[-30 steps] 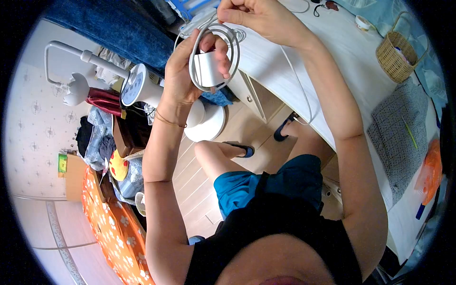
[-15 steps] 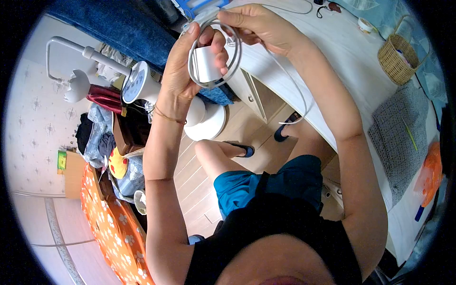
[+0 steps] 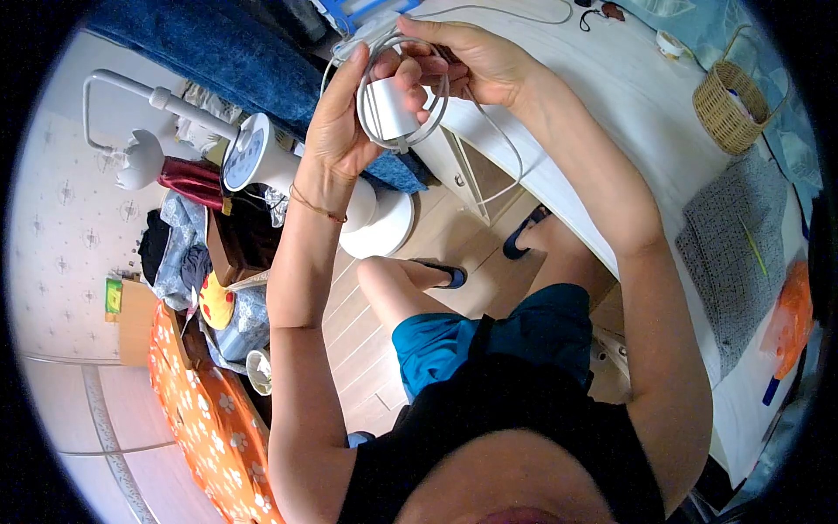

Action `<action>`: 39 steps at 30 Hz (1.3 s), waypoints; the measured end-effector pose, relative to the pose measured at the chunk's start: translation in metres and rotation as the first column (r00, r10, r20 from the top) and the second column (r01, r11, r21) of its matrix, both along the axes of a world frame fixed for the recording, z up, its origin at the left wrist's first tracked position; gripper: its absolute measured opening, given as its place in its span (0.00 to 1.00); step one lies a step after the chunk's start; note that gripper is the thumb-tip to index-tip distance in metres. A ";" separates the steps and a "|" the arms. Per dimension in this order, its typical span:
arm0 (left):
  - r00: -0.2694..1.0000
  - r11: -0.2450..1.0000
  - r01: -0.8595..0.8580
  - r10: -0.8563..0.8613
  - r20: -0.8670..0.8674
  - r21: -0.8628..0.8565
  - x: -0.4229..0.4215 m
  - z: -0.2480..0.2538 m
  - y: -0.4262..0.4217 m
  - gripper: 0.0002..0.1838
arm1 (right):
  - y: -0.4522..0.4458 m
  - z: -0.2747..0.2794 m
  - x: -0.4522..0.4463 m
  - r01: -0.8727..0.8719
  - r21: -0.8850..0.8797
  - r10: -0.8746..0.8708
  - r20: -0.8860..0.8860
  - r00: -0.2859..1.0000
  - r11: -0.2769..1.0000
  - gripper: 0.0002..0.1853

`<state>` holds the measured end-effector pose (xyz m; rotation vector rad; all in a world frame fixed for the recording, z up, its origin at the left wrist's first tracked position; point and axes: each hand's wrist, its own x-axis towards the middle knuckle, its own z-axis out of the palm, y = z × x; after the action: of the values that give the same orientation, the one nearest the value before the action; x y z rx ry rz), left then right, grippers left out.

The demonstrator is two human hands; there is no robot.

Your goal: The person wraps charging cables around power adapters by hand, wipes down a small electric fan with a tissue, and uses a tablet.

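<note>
Near the top of the view, my left hand (image 3: 345,113) is closed around a looped white cable (image 3: 443,112). Within the loops, against its curled fingers, sits a smooth white block (image 3: 390,112), which resembles a power adapter. My right hand (image 3: 476,61) pinches the same cable at the right side of the coil, with the thumb stretched over the top. From beneath this hand a loose length of cable (image 3: 521,162) hangs in a curve over the cabinet edge. The fingertips of both hands nearly meet and partly hide each other.
A white table (image 3: 602,113) runs along the right, bearing a wicker basket (image 3: 723,109), a grey woven mat (image 3: 729,253) and an orange bag (image 3: 793,306). At left stand a white lamp (image 3: 201,122) and a round-based white fan or stand (image 3: 393,227). Orange patterned fabric (image 3: 201,393) lies lower left.
My right hand has come closer to my left, and the cable's hanging end has drawn up and leftward. The coil and white block have shifted slightly right.
</note>
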<state>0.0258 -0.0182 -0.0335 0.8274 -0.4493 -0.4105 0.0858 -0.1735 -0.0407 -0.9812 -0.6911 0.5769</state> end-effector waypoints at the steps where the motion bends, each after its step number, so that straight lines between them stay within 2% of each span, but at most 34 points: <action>1: 1.000 0.999 -0.028 0.028 0.006 0.018 -0.001 -0.001 0.000 0.15 | -0.001 -0.002 0.004 -0.045 0.010 0.045 0.007 0.999 0.999 0.17; 3: 0.995 0.994 -0.059 0.051 0.082 0.094 -0.003 -0.002 0.000 0.15 | -0.002 -0.009 0.014 -0.136 0.028 0.135 0.024 0.991 0.990 0.16; 5: 0.988 0.991 -0.053 0.034 0.148 0.126 -0.002 -0.003 0.000 0.16 | 0.000 -0.011 0.015 -0.135 0.021 0.132 0.100 0.986 0.991 0.15; 8: 0.994 0.997 0.022 -0.030 0.101 0.078 -0.001 -0.004 0.006 0.15 | -0.004 -0.006 0.016 -0.176 0.046 0.166 0.164 0.972 0.983 0.14; 9: 0.995 0.997 -0.002 -0.006 0.099 0.083 -0.002 -0.004 0.006 0.15 | -0.005 -0.004 0.015 -0.197 0.060 0.184 0.178 0.967 0.978 0.14; 12: 0.993 0.991 0.005 -0.020 0.115 0.131 0.001 -0.005 0.010 0.15 | -0.002 -0.006 0.015 -0.142 0.068 0.129 0.174 0.976 0.988 0.14; 15: 0.962 0.926 -0.211 0.140 0.233 0.314 -0.004 0.000 0.010 0.14 | 0.001 -0.008 0.018 -0.109 0.069 0.094 0.187 0.978 0.992 0.12; 18: 0.947 0.885 -0.295 0.222 0.231 0.359 -0.007 0.001 0.007 0.14 | 0.002 -0.011 0.021 -0.039 0.046 0.029 0.196 0.980 0.998 0.11; 22: 0.926 0.877 -0.327 0.224 0.304 0.353 -0.007 -0.003 0.005 0.16 | 0.004 -0.010 0.019 0.013 0.045 -0.023 0.222 0.975 0.999 0.10; 25: 0.942 0.899 -0.281 0.191 0.277 0.337 -0.007 -0.001 0.004 0.18 | 0.010 -0.011 0.011 0.024 0.127 -0.045 0.171 0.984 0.992 0.11; 28: 0.937 0.949 -0.294 0.263 0.228 0.114 -0.007 0.004 0.003 0.19 | 0.012 -0.016 0.015 0.036 0.153 -0.054 0.111 0.992 0.987 0.14; 29: 0.920 0.938 -0.331 0.298 0.256 0.100 -0.005 0.008 0.005 0.18 | 0.008 -0.023 0.024 -0.052 0.137 0.026 0.187 0.982 0.989 0.17; 30: 0.899 0.926 -0.369 0.332 0.284 0.085 -0.003 0.012 0.009 0.18 | 0.009 -0.025 0.026 -0.047 0.129 0.025 0.169 0.985 0.991 0.16; 32: 0.887 0.942 -0.335 0.326 0.327 -0.029 0.005 0.017 0.022 0.16 | 0.014 -0.025 0.022 -0.046 0.114 0.031 0.131 0.991 0.992 0.15; 33: 0.904 0.966 -0.237 0.258 0.342 -0.101 0.009 0.020 0.029 0.15 | 0.014 -0.022 0.015 -0.021 0.072 0.011 0.132 0.991 0.997 0.15; 34: 0.885 0.961 -0.246 0.274 0.377 -0.124 0.009 0.029 0.038 0.14 | 0.017 -0.022 0.011 0.010 -0.005 -0.009 0.217 0.976 1.000 0.16; 36: 0.869 0.955 -0.232 0.289 0.402 -0.185 0.008 0.035 0.051 0.16 | 0.018 -0.021 0.010 0.031 -0.024 -0.021 0.341 0.940 0.999 0.17; 37: 0.847 0.945 -0.297 0.327 0.420 -0.136 0.008 0.040 0.059 0.17 | 0.019 -0.019 0.008 0.043 -0.045 -0.026 0.318 0.948 0.998 0.17; 39: 0.785 0.908 -0.403 0.406 0.468 -0.111 0.008 0.046 0.069 0.18 | 0.023 -0.019 0.003 0.125 -0.066 -0.082 0.450 0.889 0.990 0.18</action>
<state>0.0340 0.0510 0.0123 0.9957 -0.7158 0.2134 0.0892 -0.1501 -0.0599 -1.2488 -1.0202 0.2879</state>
